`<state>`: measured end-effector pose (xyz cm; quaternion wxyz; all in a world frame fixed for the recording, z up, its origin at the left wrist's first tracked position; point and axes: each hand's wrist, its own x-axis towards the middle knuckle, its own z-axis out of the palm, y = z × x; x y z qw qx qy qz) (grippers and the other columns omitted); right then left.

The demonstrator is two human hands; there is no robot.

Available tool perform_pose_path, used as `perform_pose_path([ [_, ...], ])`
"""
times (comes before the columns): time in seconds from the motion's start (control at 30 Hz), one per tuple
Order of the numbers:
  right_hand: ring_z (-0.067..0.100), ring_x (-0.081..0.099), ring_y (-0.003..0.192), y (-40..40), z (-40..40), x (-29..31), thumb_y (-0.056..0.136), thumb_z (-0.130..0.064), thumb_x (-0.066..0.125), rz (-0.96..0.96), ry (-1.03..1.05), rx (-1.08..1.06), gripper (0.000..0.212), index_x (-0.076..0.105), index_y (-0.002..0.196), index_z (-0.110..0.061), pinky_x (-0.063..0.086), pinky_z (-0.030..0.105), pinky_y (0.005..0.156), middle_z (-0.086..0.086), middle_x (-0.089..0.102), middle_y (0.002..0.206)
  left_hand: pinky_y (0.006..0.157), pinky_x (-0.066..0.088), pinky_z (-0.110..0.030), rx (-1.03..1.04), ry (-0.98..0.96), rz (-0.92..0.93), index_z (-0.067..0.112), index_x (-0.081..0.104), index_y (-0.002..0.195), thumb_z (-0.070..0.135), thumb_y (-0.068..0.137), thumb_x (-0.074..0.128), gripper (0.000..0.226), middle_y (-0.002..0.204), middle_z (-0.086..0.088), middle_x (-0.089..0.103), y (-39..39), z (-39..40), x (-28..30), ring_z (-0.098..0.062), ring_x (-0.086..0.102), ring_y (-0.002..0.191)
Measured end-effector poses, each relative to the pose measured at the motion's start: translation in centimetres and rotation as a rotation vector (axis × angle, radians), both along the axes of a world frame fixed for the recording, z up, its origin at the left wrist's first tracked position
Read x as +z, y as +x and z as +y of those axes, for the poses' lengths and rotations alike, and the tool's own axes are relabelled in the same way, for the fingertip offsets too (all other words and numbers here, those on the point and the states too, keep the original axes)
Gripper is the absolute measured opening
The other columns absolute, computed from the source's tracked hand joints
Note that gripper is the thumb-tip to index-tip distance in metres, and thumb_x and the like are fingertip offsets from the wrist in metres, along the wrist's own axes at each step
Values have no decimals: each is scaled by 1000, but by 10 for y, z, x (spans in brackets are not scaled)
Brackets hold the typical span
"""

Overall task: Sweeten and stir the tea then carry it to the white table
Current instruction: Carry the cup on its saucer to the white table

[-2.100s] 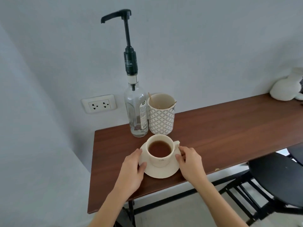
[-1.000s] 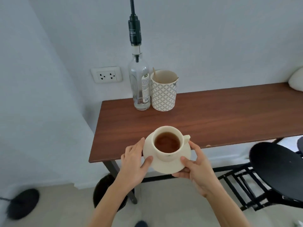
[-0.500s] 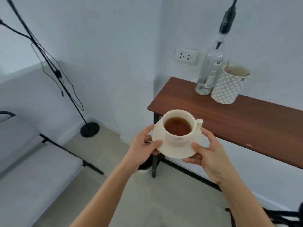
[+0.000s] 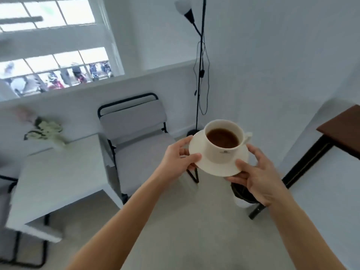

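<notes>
1. White walls and a pale floor fill the room; a white table (image 4: pixel 58 172) stands at the near left, with a grey chair (image 4: pixel 136 137) just beyond its far right corner and a black floor lamp (image 4: pixel 199 75) rising in the far corner.
2. At the right edge, one corner of a brown wooden table (image 4: pixel 342 129) shows on a black leg.
3. On the left, the left hand (image 4: pixel 177 158) is curled around the left rim of the saucer (image 4: pixel 220 166), thumb pressed on top of the rim and fingers tucked beneath it.
4. On the right, the right hand (image 4: pixel 259 178) grips the near right rim of the saucer the same way: thumb on top, fingers spread underneath.
5. Upright on the saucer sits a cream cup (image 4: pixel 222 151), its handle pointing to the far right.
6. Dark brown tea (image 4: pixel 223 138) fills the cup to somewhat below the rim, and the surface looks level.
7. Cup and saucer are held in the air between the two hands, above the floor, well apart from the white table to the left and from the brown wooden table to the right.
8. Blurred greenery (image 4: pixel 46 131) lies at the far edge of the white table.
</notes>
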<state>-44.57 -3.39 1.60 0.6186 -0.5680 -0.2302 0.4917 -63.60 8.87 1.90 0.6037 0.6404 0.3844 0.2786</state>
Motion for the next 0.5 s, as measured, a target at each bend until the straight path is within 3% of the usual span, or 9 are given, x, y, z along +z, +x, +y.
perform_pose_path([
  [0.1,29,78,68,-70,36,-3,98,6,52,12,9,98,59,37,148,-22,64,35,54,22,69,105,65,58,-23,92,1,9,14,42,149,2,92,68,64,90,-15,67,-82,12,2,-14,67,70],
  [0.2,28,77,63,-134,70,-8,97,8,52,14,5,185,58,40,145,-22,61,32,50,19,70,99,67,59,-22,188,-14,0,16,45,148,2,92,68,62,85,-9,69,-156,24,-2,-11,68,72],
  [0.37,29,78,66,-221,126,-22,97,6,54,22,-25,341,61,38,148,-23,62,34,51,22,67,108,61,55,-17,351,-38,-16,15,48,145,3,90,70,60,66,9,71,-256,44,-17,-5,70,66],
  [0.5,28,77,64,-290,181,-32,97,5,54,18,-48,495,62,36,148,-26,62,36,52,25,67,106,63,55,-22,513,-62,-37,19,51,141,1,89,71,59,65,7,67,-330,67,-32,-11,67,65],
])
